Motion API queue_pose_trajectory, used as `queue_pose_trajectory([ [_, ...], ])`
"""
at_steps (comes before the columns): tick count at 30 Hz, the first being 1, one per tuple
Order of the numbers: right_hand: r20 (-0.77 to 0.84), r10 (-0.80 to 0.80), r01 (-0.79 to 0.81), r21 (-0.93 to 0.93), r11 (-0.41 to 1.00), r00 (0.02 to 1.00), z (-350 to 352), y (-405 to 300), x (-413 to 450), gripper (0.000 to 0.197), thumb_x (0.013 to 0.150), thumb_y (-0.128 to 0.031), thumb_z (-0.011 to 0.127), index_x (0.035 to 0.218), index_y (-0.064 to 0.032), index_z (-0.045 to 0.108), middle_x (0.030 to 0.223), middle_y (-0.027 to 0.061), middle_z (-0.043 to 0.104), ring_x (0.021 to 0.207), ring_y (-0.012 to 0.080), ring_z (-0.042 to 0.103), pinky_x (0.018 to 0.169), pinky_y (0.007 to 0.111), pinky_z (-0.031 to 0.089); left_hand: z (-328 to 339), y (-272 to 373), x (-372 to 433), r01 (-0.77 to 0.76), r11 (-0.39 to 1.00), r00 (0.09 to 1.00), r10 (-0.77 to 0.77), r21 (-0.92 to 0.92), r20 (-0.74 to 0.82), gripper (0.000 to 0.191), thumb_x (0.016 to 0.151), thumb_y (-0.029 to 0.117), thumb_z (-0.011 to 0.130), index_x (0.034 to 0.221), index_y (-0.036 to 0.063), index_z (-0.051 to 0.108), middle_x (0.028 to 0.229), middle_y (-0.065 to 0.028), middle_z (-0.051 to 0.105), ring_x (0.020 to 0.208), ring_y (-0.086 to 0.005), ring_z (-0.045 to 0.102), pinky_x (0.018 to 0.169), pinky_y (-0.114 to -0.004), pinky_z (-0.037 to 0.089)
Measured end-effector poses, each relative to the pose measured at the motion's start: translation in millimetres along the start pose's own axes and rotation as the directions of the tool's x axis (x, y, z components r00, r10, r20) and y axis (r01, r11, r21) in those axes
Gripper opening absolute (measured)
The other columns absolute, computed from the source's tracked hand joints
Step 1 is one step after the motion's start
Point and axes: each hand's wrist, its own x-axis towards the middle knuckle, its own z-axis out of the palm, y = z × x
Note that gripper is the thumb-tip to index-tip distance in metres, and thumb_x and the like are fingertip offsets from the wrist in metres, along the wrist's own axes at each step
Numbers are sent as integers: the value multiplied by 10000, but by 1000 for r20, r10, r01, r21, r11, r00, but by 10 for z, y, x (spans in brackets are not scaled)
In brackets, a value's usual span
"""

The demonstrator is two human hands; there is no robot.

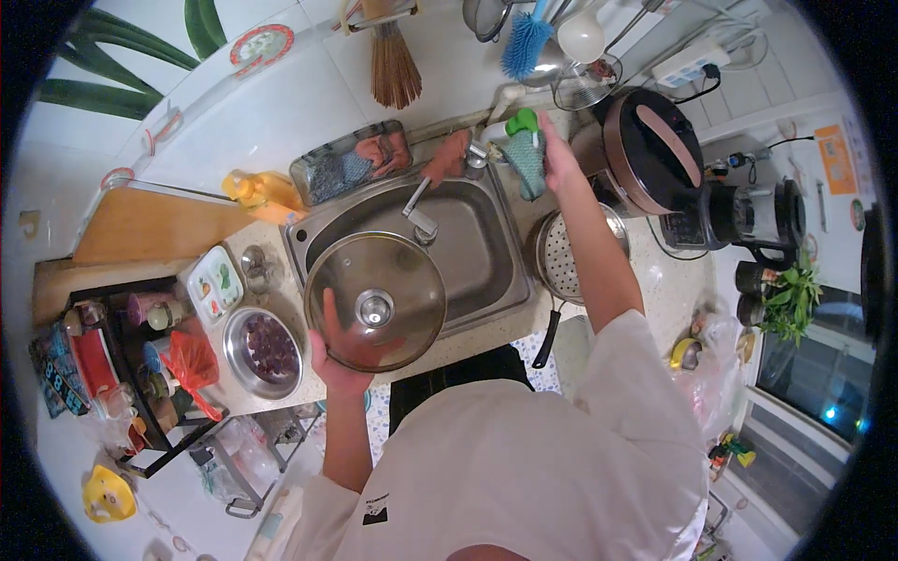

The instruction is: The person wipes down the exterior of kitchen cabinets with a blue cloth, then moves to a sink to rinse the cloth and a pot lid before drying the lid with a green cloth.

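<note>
My left hand (344, 365) holds a round glass pot lid (414, 280) by its near rim, over the left part of a stainless-steel sink (484, 259). The fingers show through the glass, below the lid's round knob (375, 308). Behind the sink's right corner, my right hand (559, 158) grips a green cloth (527, 165). A bottle with a green top (521, 122) stands right beside this hand; whether the fingers also touch it is hard to tell. A reddish-brown cloth (449, 156) hangs over the faucet (419, 203), whose spout reaches over the basin.
Left of the sink are a steel bowl of dark red fruit (263, 381), a divided plate (215, 284) and an orange bottle (266, 196). A pot with a perforated steamer insert (559, 259) stands right, its black handle (548, 339) jutting past the counter edge. Beyond are a cooker (649, 151) and a blender (747, 214).
</note>
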Motion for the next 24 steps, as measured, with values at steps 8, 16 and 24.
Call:
queue_pose_trajectory([
  [8, -1, -165, 161, 209, 965, 986, -245, 410, -669, 553, 959, -536, 528, 1234, -56, 554, 1129, 74, 637, 1056, 229, 583, 993, 361, 418, 93, -47, -16, 25, 999, 1000, -26, -46, -14, 737, 948, 724, 305, 1589, 398, 142, 1628, -140, 226, 1397, -464, 346, 1053, -674, 348],
  [16, 101, -471, 476, -34, 879, 876, 385, 1243, -2149, 222, 994, -270, 545, 1012, -48, 555, 926, 23, 539, 887, 167, 510, 822, 309, 410, 134, -58, 106, 115, 992, 993, -113, -52, 39, 729, 973, 692, 310, 1595, 360, 123, 1625, -170, 215, 1406, -487, 332, 1096, -676, 303],
  [24, 383, -671, 696, -662, 280, 634, 953, 1671, -2995, 239, 1004, -209, 530, 890, 1, 529, 855, 198, 545, 815, 380, 506, 774, 448, 410, 183, 255, -77, 276, 961, 934, -261, -27, 245, 771, 974, 644, 424, 1597, 313, 111, 1488, -185, 433, 1330, -446, 450, 1084, -654, 353],
])
